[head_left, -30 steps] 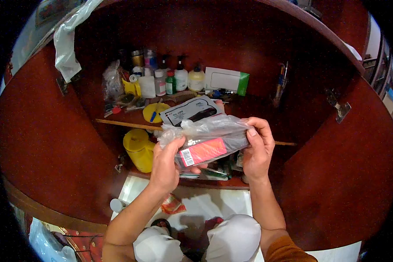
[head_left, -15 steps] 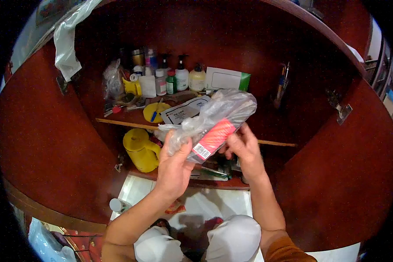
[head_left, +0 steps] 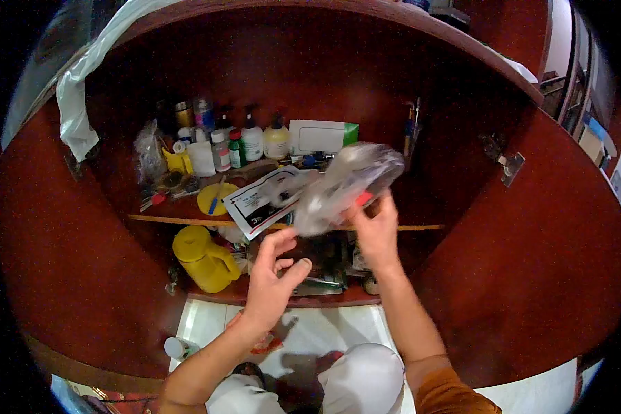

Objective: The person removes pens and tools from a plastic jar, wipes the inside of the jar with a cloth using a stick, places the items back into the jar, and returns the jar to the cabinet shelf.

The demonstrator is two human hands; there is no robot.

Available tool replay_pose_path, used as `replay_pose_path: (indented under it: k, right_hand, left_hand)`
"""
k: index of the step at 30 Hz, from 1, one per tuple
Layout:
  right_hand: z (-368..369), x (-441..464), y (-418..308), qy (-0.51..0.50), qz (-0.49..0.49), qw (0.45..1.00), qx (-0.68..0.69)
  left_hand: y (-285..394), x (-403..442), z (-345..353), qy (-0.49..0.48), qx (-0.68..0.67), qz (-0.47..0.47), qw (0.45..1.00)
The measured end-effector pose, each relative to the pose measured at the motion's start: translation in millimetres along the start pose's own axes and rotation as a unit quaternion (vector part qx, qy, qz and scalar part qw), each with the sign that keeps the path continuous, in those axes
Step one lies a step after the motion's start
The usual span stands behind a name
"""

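A crumpled clear plastic bag (head_left: pixel 345 183) with a pink-red item inside is held by my right hand (head_left: pixel 376 234), which pinches its lower right side in front of the cabinet shelf. The bag is smeared by motion, and its contents are mostly covered. My left hand (head_left: pixel 276 276) is below and left of the bag, fingers curved and apart, with nothing in it. Behind the bag, a black-and-white printed packet (head_left: pixel 259 203) lies on the shelf and hangs over its front edge.
Bottles with pumps (head_left: pixel 253 141), a white and green box (head_left: pixel 324 136) and a yellow round lid (head_left: pixel 217 199) sit on the upper shelf (head_left: pixel 165 220). Below is a yellow jug (head_left: pixel 203 259). Open doors (head_left: pixel 90 276) flank both sides. A white-capped container (head_left: pixel 177 348) lies on the floor.
My left hand has let go of the bag and moved down from it. My right hand now holds the bag alone, and the bag has turned, hiding the barcode label.
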State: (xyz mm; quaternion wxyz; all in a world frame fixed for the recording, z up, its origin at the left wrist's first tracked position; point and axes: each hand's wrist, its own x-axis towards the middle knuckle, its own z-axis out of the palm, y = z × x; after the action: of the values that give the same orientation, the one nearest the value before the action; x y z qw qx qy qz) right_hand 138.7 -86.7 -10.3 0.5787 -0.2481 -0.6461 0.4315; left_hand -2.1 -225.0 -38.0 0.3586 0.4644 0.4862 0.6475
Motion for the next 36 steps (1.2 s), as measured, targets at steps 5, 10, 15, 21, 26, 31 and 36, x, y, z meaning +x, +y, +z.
replay_pose_path:
  k: [5, 10, 15, 21, 26, 31, 36]
  right_hand:
    - [-55, 67, 25, 0.042, -0.021, 0.997, -0.060]
    - [-102, 133, 76, 0.040, 0.031, 0.993, -0.108]
    - [-116, 159, 113, 0.015, 0.025, 0.975, -0.222]
    - [-100, 156, 99, 0.057, 0.024, 0.888, -0.455]
    - [-90, 147, 99, 0.050, 0.026, 0.837, -0.544]
    - [-90, 157, 125, -0.099, -0.008, 0.791, -0.603]
    - [-97, 161, 145, -0.070, -0.047, 0.780, -0.620]
  left_hand:
    - [-1, -5, 9, -0.045, 0.072, 0.027, 0.996]
    - [-10, -5, 18, -0.060, 0.069, 0.021, 0.996]
    - [-13, -8, 21, -0.083, 0.074, -0.014, 0.994]
    - [-24, -5, 21, -0.090, 0.097, 0.010, 0.991]
    - [-30, -6, 21, -0.098, 0.081, -0.008, 0.992]
    - [-36, -2, 21, -0.110, 0.091, -0.005, 0.990]
    - [-35, -4, 21, -0.107, 0.081, -0.007, 0.991]
